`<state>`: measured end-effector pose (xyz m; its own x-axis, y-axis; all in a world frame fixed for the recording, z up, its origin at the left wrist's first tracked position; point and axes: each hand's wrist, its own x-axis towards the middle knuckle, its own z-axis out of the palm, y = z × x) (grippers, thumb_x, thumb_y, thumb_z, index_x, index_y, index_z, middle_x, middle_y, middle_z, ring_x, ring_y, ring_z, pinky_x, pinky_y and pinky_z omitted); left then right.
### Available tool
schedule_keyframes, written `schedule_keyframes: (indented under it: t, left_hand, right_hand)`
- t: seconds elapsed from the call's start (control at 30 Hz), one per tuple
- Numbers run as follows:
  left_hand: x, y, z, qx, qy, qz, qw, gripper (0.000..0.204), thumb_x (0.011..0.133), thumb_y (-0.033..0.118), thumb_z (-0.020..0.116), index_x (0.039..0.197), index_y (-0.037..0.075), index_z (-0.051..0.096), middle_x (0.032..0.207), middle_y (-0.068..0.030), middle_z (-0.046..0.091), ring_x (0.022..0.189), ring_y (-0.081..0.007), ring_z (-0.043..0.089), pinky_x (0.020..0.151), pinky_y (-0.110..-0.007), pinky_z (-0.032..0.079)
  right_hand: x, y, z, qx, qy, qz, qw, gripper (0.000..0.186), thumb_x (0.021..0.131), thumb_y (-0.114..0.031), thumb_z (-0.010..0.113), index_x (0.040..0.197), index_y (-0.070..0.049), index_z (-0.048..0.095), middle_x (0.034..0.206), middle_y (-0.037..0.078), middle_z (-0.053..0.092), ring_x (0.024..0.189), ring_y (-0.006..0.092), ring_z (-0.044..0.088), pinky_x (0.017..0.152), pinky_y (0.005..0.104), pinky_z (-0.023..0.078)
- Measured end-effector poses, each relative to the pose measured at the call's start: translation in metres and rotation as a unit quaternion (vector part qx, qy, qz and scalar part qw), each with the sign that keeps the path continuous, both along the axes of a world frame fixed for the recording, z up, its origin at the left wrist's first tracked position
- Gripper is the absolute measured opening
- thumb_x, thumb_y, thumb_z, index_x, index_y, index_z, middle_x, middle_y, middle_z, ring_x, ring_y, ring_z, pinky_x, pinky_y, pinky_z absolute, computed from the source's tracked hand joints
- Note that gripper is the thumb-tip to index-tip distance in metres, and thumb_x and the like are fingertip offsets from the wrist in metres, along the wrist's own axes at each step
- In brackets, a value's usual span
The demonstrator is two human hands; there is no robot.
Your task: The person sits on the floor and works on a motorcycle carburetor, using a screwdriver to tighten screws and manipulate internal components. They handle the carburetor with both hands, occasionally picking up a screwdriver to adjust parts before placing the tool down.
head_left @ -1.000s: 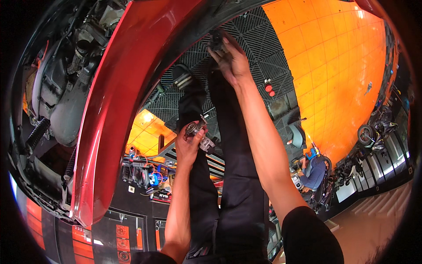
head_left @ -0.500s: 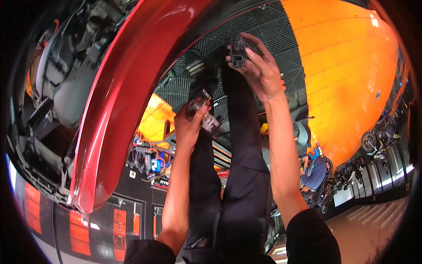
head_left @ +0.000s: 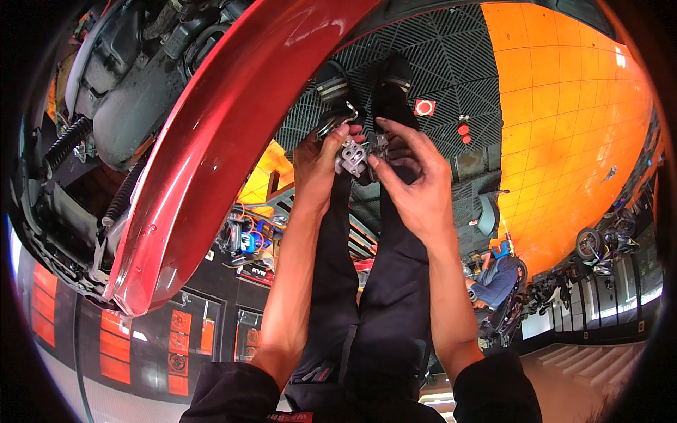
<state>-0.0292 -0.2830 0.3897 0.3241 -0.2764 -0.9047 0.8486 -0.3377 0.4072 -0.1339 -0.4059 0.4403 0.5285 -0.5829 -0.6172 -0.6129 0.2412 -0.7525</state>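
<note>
Above my legs, my left hand (head_left: 314,161) is closed around a silvery metal part (head_left: 352,158) with round holes in its end and a bent metal hook at its top. My right hand (head_left: 422,185) pinches a small dark block (head_left: 380,145) between thumb and fingers, right beside the metal part. The two pieces sit close together; whether they touch I cannot make out. My fingers hide much of both.
A glossy red curved panel (head_left: 211,127) with a vehicle's dark parts and a coil spring (head_left: 68,144) stands at left. A red-and-white square (head_left: 424,107) lies on the grated floor mat (head_left: 451,63). Further right, a person (head_left: 498,279) works beside the orange floor (head_left: 557,141).
My right hand has come down with the dark block, and my left hand has risen slightly to the right with the metal part. The pieces, apart before, are now side by side.
</note>
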Motion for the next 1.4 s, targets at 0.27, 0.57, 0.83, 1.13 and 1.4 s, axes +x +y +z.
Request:
schedule_keyframes:
  t: [0.27,0.57,0.83,1.13,1.4]
  left_hand:
    - [-0.003,0.005,-0.004,-0.001,-0.015,-0.014,1.0,0.042,0.098,0.029,0.065,0.124,-0.003,0.063,0.113,-0.0165,0.072,0.105,-0.0227,0.07,0.092,-0.035,0.056]
    - [-0.004,0.007,-0.006,-0.005,-0.018,0.001,1.0,0.049,0.099,0.03,0.063,0.131,-0.006,0.057,0.118,-0.0203,0.07,0.107,-0.0268,0.07,0.096,-0.038,0.055]
    - [-0.007,0.006,-0.011,0.0,-0.016,0.045,0.999,0.05,0.101,0.03,0.059,0.133,-0.007,0.054,0.123,-0.0222,0.068,0.112,-0.0288,0.069,0.095,-0.04,0.056]
    - [-0.009,0.003,-0.012,-0.007,-0.029,0.081,0.996,0.05,0.102,0.032,0.059,0.135,-0.006,0.054,0.126,-0.0222,0.066,0.115,-0.0291,0.067,0.1,-0.039,0.053]
    - [-0.011,0.003,-0.015,-0.026,-0.052,0.1,0.993,0.051,0.103,0.032,0.058,0.138,-0.004,0.053,0.126,-0.022,0.066,0.114,-0.0292,0.067,0.101,-0.039,0.052]
  right_hand:
    - [0.009,0.025,0.002,0.064,0.057,-0.161,0.983,0.035,0.083,-0.003,0.083,0.115,0.0,0.069,0.098,0.008,0.065,0.088,0.0155,0.071,0.074,0.0263,0.059]
    - [-0.001,0.03,-0.006,0.127,0.098,-0.215,0.964,0.03,0.089,-0.007,0.08,0.115,0.003,0.067,0.099,0.008,0.066,0.075,0.0083,0.066,0.064,0.0202,0.053]
    - [-0.003,0.032,-0.004,0.141,0.104,-0.223,0.959,0.018,0.095,-0.007,0.074,0.109,0.004,0.07,0.095,0.004,0.067,0.081,0.0055,0.062,0.072,0.0199,0.051]
    - [0.005,0.044,0.001,0.157,0.065,-0.25,0.953,0.018,0.096,-0.006,0.072,0.109,0.005,0.068,0.094,0.006,0.07,0.082,0.0061,0.065,0.068,0.0198,0.052]
    - [0.006,0.049,0.001,0.129,0.071,-0.267,0.952,0.015,0.095,-0.006,0.073,0.105,0.005,0.067,0.089,0.005,0.07,0.078,0.0054,0.064,0.063,0.0196,0.051]
